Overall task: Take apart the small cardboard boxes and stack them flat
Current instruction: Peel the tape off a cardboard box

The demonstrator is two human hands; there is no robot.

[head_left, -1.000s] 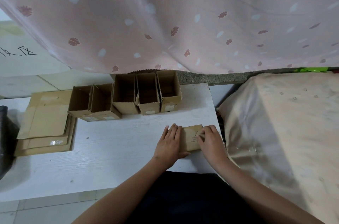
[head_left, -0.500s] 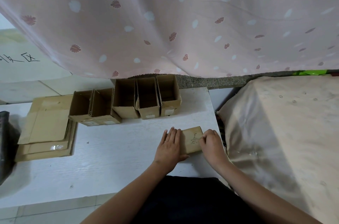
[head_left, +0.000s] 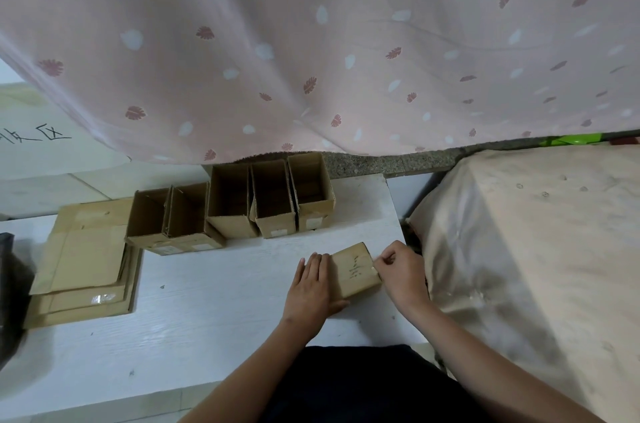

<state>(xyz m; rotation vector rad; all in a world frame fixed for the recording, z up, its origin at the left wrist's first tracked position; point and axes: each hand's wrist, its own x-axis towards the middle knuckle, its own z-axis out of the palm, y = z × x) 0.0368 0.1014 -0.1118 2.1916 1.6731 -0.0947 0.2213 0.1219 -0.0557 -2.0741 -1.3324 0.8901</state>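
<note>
A small closed cardboard box (head_left: 354,270) with handwriting on top sits on the white table (head_left: 207,311) near its right edge. My left hand (head_left: 311,287) lies flat against the box's left side, fingers straight. My right hand (head_left: 401,272) is at the box's right edge, its fingertips pinching something small and pale there. Several open small boxes (head_left: 273,201) stand in a row at the back of the table. A pile of flattened cardboard (head_left: 83,260) lies at the left.
A pink leaf-patterned curtain (head_left: 311,41) hangs behind the table. A cloth-covered surface (head_left: 536,249) stands close on the right. A dark object (head_left: 7,284) sits at the far left edge. The table's front edge is near my body.
My right hand has shifted from resting on the box's right part to pinching at its right edge. The left hand has stayed against the box. The camera view has tilted a little.
</note>
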